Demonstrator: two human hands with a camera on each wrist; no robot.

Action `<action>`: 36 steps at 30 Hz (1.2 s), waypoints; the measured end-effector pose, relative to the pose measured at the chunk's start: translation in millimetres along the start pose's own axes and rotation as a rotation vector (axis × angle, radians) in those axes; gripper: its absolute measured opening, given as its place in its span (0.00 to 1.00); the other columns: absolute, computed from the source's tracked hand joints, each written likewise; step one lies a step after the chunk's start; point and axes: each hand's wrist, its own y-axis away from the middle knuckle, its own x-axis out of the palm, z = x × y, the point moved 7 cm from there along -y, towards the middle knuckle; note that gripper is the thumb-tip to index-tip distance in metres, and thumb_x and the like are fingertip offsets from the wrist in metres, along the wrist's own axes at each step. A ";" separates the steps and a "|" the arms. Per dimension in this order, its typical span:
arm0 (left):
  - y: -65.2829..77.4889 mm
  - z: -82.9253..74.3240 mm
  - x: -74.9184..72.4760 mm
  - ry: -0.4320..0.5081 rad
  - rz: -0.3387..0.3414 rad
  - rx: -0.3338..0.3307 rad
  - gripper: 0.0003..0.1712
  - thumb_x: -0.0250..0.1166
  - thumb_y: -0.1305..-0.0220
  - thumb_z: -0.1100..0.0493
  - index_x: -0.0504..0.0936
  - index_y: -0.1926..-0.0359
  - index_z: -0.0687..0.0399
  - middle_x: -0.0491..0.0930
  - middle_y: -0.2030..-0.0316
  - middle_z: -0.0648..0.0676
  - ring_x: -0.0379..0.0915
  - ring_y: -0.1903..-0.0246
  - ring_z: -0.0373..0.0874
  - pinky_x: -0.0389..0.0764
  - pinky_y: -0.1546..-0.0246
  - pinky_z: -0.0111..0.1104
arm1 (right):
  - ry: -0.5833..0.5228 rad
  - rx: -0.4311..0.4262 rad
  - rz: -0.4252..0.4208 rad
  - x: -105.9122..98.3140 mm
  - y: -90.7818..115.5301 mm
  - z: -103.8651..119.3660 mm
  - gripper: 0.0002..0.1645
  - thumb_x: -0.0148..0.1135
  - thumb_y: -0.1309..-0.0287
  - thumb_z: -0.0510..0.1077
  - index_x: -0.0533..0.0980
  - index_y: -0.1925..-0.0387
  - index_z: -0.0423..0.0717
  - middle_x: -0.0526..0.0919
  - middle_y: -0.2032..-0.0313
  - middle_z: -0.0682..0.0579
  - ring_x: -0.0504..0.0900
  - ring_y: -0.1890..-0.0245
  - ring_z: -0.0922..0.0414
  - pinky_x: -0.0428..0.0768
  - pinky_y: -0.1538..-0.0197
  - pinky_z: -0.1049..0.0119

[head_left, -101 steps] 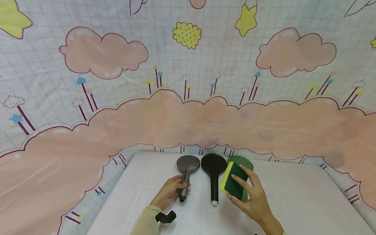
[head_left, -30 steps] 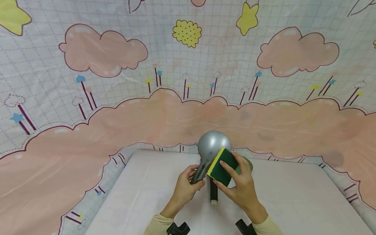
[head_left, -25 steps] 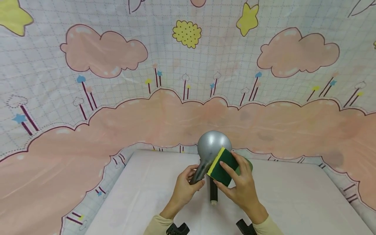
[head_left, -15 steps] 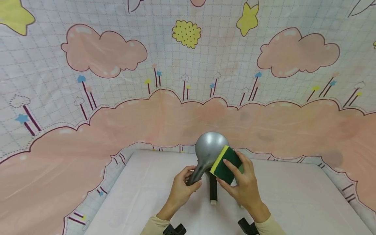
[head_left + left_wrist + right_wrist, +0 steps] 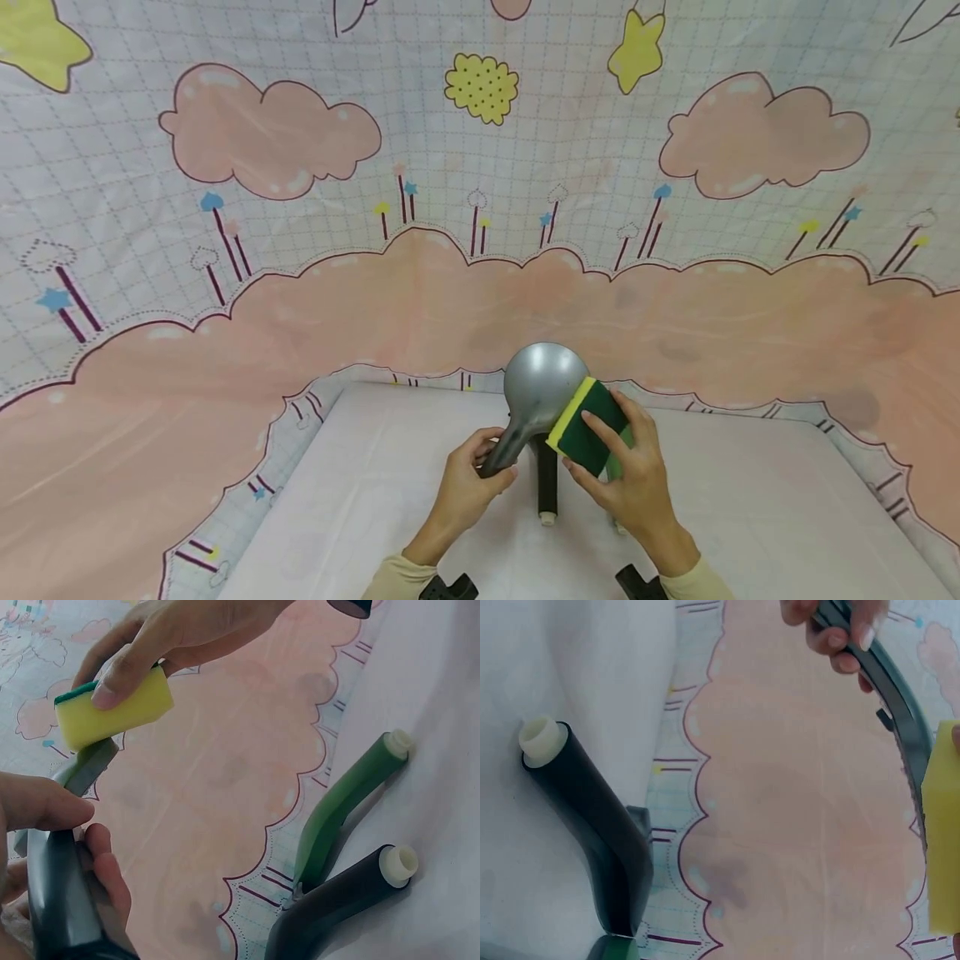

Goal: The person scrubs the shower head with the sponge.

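Note:
My left hand grips a grey shower head by its handle, raised above the table with its rounded silver back towards me. Between the thumb and fingers of my right hand is a yellow and dark green sponge. The sponge's yellow side lies against the edge of the raised shower head, also seen in the right wrist view. Below it lies a black shower head, its round part hidden. A green shower head lies beside that, mostly covered by my right hand and the sponge in the head view.
A white-covered table spreads out under both hands. Behind it hangs a patterned cloth with pink clouds and stars. Dark camera mounts sit on both wrists.
Earlier the grey shower head was low at the left with its flat face showing. It has been lifted, turned over and moved right. The sponge has come left against it, shifting slightly since.

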 end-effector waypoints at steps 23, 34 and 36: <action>0.5 -0.9 8.0 0.001 -0.040 0.046 0.27 0.72 0.47 0.66 0.78 0.45 0.53 0.86 0.60 0.59 0.80 0.67 0.38 0.80 0.66 0.28 | -0.026 -0.076 -0.015 -1.8 10.3 8.8 0.35 0.59 0.42 0.70 0.81 0.46 0.49 0.70 0.36 0.33 0.69 0.39 0.39 0.57 0.29 0.76; 3.8 -4.4 7.2 -0.100 -0.063 0.117 0.23 0.73 0.49 0.66 0.81 0.50 0.50 0.87 0.62 0.56 0.79 0.66 0.38 0.78 0.62 0.29 | -0.109 0.039 0.008 -12.5 6.1 -11.8 0.38 0.61 0.45 0.71 0.79 0.44 0.49 0.67 0.33 0.37 0.67 0.37 0.44 0.59 0.36 0.81; 4.6 -5.1 6.8 -0.101 -0.066 0.127 0.22 0.73 0.50 0.66 0.81 0.52 0.49 0.87 0.61 0.54 0.80 0.64 0.38 0.78 0.60 0.29 | -0.127 0.044 0.007 -13.9 5.6 -14.1 0.38 0.62 0.45 0.71 0.79 0.43 0.49 0.67 0.32 0.37 0.67 0.36 0.45 0.60 0.36 0.81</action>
